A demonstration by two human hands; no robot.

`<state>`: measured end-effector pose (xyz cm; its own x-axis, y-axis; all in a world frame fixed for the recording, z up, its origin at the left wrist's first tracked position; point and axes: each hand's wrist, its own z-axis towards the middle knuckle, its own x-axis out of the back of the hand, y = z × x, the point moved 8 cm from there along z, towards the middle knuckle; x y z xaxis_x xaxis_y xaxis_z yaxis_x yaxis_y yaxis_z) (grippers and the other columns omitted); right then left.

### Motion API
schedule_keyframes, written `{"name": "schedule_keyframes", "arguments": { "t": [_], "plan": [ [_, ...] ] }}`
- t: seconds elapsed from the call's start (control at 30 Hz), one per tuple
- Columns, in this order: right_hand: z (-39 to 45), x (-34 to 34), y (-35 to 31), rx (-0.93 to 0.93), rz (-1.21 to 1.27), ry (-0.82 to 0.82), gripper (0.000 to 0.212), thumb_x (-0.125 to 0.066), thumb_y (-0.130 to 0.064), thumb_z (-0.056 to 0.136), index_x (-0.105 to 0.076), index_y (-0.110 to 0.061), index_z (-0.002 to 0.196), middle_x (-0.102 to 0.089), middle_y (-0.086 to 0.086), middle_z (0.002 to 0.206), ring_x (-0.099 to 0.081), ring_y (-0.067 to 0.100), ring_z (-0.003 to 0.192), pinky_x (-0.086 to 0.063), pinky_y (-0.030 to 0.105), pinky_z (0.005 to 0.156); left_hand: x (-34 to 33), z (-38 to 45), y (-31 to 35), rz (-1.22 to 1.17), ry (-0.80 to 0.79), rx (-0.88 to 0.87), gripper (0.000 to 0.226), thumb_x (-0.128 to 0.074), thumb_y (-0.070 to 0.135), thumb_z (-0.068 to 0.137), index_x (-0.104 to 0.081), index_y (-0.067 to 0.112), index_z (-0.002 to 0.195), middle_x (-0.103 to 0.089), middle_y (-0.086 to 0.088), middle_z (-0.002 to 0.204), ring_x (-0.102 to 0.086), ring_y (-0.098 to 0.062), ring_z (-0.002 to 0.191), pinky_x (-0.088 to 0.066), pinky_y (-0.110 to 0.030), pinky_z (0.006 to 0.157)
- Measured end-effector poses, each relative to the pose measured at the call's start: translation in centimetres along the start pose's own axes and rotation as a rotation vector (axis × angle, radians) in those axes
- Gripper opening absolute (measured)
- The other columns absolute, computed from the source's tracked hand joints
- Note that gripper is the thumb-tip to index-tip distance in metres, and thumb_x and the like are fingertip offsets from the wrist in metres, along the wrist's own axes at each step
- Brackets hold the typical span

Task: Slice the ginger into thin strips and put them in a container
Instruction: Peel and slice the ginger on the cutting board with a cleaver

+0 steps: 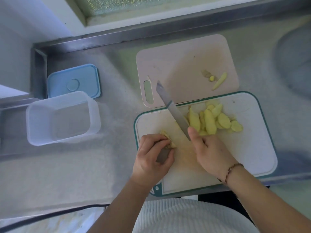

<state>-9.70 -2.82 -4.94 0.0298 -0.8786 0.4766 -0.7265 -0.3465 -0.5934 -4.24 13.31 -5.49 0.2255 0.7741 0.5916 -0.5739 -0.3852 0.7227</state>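
Note:
A white cutting board (249, 148) with a teal rim lies in front of me. A pile of pale yellow ginger slices (213, 121) sits on its far part. My right hand (212, 152) grips a knife (171, 109) whose blade points up and left, beside the pile. My left hand (151, 157) pinches a small ginger piece (168, 138) on the board's left part. An open clear plastic container (62, 118) stands to the left on the steel counter.
A pink cutting board (181, 64) with a few ginger scraps (217, 79) lies behind the white one. A blue lid (74, 81) rests behind the container. A raised steel ledge runs along the back and left. A round basin edge shows at far right.

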Motion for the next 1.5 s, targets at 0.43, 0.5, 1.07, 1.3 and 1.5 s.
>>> {"name": "schedule_keyframes", "arguments": {
  "t": [0.43,0.5,1.07,1.3,1.5],
  "plan": [
    [-3.8,-0.9,-0.2,0.125,-0.017,-0.108,0.061,-0.032,-0.069,0.079,-0.024,-0.018,0.047,-0.024,-0.007,0.041,-0.026,0.007,0.043,-0.027,0.020,0.046,-0.1,-0.1,0.0,-0.013,-0.004,-0.022,0.017,-0.081,0.005,0.078,-0.076,-0.002,0.093,-0.059,-0.001,0.110,-0.062,-0.025,0.099,-0.056,-0.040,0.084],
    [-4.3,-1.3,0.2,0.134,-0.048,-0.129,0.062,-0.030,-0.071,0.079,-0.029,-0.018,0.046,-0.024,-0.005,0.039,-0.027,0.008,0.042,-0.025,0.021,0.045,-0.2,-0.1,-0.1,-0.014,-0.001,-0.023,0.019,-0.082,0.002,0.076,-0.076,-0.001,0.093,-0.060,-0.001,0.111,-0.063,-0.027,0.098,-0.057,-0.042,0.081],
    [-3.9,-2.3,1.1,0.151,-0.122,-0.070,0.077,-0.015,-0.087,0.075,-0.032,-0.016,0.052,-0.033,-0.002,0.044,-0.036,0.009,0.043,-0.034,0.032,0.047,-0.1,0.1,0.0,-0.007,0.009,-0.009,0.023,-0.087,-0.002,0.071,-0.077,-0.002,0.092,-0.061,0.002,0.111,-0.062,-0.020,0.100,-0.057,-0.044,0.078],
    [-3.7,-2.3,0.9,0.139,-0.098,-0.057,0.071,-0.017,-0.085,0.074,-0.029,-0.020,0.049,-0.032,-0.003,0.042,-0.035,0.009,0.042,-0.030,0.026,0.046,-0.1,0.2,0.0,-0.002,0.005,-0.006,0.026,-0.089,-0.004,0.069,-0.078,-0.002,0.091,-0.062,0.000,0.110,-0.065,-0.028,0.095,-0.057,-0.045,0.079],
    [-3.6,-2.3,0.7,0.114,-0.097,-0.090,0.066,-0.019,-0.076,0.080,-0.028,-0.019,0.048,-0.032,-0.004,0.037,-0.033,0.010,0.040,-0.030,0.023,0.046,-0.2,0.2,-0.2,0.015,0.000,0.010,0.023,-0.088,-0.005,0.069,-0.078,-0.001,0.089,-0.071,-0.008,0.102,-0.066,-0.027,0.097,-0.056,-0.040,0.086]
  ]
}}
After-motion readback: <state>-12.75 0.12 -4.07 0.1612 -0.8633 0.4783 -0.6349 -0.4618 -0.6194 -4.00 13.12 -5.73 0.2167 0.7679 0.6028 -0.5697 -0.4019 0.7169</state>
